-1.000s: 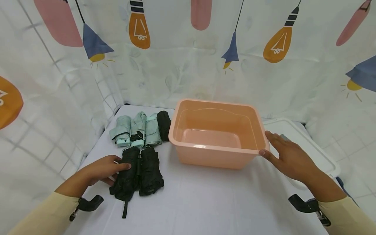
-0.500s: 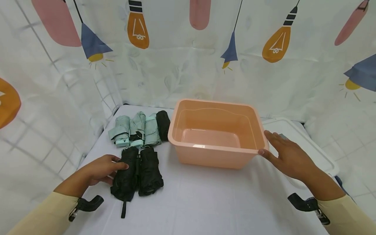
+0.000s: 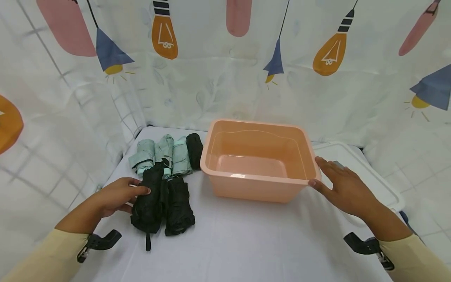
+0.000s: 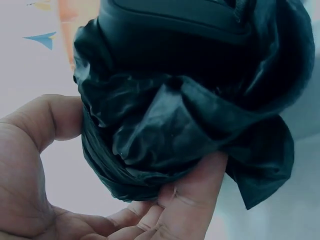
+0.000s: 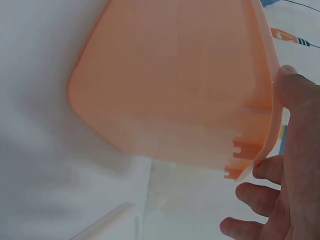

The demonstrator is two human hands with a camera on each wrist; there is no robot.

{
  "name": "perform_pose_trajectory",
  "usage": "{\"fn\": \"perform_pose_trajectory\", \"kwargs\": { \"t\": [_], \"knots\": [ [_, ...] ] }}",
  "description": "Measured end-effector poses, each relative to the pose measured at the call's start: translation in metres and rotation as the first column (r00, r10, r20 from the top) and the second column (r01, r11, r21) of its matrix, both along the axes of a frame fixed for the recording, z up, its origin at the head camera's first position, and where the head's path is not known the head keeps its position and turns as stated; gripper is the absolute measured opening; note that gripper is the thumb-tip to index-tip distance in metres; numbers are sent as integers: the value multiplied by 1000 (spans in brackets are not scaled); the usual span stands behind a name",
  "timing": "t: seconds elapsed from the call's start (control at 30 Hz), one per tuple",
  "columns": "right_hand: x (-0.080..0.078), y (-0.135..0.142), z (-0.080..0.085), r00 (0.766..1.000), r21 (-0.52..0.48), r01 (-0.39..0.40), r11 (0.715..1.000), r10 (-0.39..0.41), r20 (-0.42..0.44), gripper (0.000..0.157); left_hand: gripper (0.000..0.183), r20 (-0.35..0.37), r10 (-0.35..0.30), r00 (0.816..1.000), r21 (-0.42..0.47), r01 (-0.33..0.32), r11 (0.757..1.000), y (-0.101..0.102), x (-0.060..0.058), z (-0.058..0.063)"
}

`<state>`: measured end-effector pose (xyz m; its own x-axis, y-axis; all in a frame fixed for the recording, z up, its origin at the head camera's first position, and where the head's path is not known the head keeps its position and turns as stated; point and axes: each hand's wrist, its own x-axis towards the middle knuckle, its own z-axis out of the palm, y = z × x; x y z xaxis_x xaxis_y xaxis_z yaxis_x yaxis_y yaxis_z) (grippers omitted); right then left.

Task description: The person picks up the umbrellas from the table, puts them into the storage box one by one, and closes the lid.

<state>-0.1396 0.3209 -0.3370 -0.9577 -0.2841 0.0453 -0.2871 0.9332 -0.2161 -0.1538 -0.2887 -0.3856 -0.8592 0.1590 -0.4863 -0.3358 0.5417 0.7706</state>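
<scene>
My left hand point(image 3: 114, 197) grips a folded black umbrella point(image 3: 149, 199), thumb on one side and fingers round the other. In the left wrist view the black umbrella's handle end point(image 4: 165, 35) shows amid loose, crumpled fabric. A second folded black umbrella point(image 3: 179, 207) lies just right of it on the table. My right hand point(image 3: 347, 190) rests against the right rim of a peach plastic bin point(image 3: 253, 190), its fingers loosely extended. In the right wrist view, the thumb and a fingertip touch the bin's rim point(image 5: 274, 115).
Behind the black umbrellas lie several folded umbrellas: light green ones point(image 3: 181, 156) in a row and a black one point(image 3: 195, 152) against the bin's left side. A white lid point(image 3: 382, 188) lies right of the bin. Patterned curtain point(image 3: 225, 90) hangs behind the table.
My left hand has raised the black umbrella slightly and shifted it away from me, so its front end now overlaps the green row. My right hand stays at the bin's rim.
</scene>
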Motion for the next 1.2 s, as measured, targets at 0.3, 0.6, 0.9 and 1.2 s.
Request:
{"fn": "perform_pose_trajectory", "kwargs": {
  "t": [0.3, 0.6, 0.9, 1.2],
  "knots": [
    [-1, 0, -2, 1000, -5, 4, 1000, -4, 5, 83, 86, -19, -30, 999, 52, 31, 998, 9, -7, 22],
    [1, 0, 0, 1000, 13, 18, 1000, -18, 3, 82, 85, -58, -51, 997, 79, 55, 995, 26, -28, 42],
    [1, 0, 0, 1000, 18, 18, 1000, -18, 0, 84, 80, -81, -73, 994, 93, 80, 992, 42, -41, 62],
    [1, 1, 1, 1000, 12, 16, 1000, -16, -1, 83, 80, -116, -86, 990, 62, 93, 994, 53, -52, 87]
  ]
}}
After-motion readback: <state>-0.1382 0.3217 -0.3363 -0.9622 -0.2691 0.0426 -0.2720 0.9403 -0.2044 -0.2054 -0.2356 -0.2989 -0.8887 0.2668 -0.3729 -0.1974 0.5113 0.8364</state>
